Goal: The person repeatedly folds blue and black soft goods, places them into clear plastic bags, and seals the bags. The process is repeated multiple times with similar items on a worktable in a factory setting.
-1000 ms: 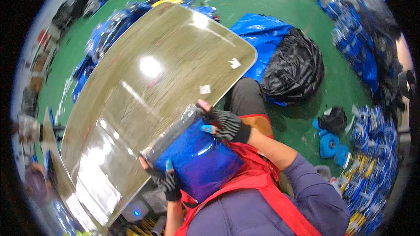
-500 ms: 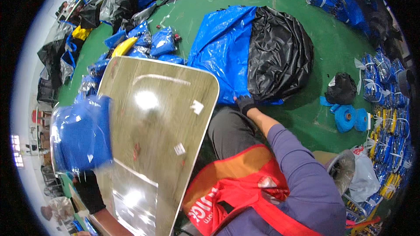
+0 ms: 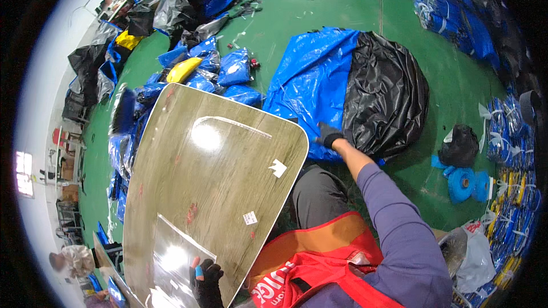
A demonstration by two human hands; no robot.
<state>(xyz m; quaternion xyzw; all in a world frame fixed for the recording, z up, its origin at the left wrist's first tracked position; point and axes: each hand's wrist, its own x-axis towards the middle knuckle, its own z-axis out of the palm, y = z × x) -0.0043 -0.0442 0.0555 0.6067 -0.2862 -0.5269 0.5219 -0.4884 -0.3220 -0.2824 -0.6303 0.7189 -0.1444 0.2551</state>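
Observation:
My left hand (image 3: 210,281), in a dark glove with a blue band round one finger, is over the clear plastic bags (image 3: 177,251) lying on the near part of the wood-patterned board. Its fingers look apart, and I see nothing gripped. To the right, my right hand (image 3: 329,135) wears a black glove with bare fingertips. It touches the blue side of a large bulging blue-and-black sack (image 3: 308,80), fingers apart. A blurred blue package (image 3: 122,109) in clear wrap is beyond the board's left edge, over a row of similar packages.
The wood-patterned board (image 3: 228,165) with a white rim stands left of my knee. Blue packages and one yellow package (image 3: 184,70) lie on the green floor (image 3: 325,0). Tied blue bundles (image 3: 434,5) line the right. Blue rolls (image 3: 461,185) sit beside a black bag (image 3: 458,146).
My left hand has let go of the blue package and moved right to the clear bags. My right hand has shifted up the blue side of the sack. The view has shifted.

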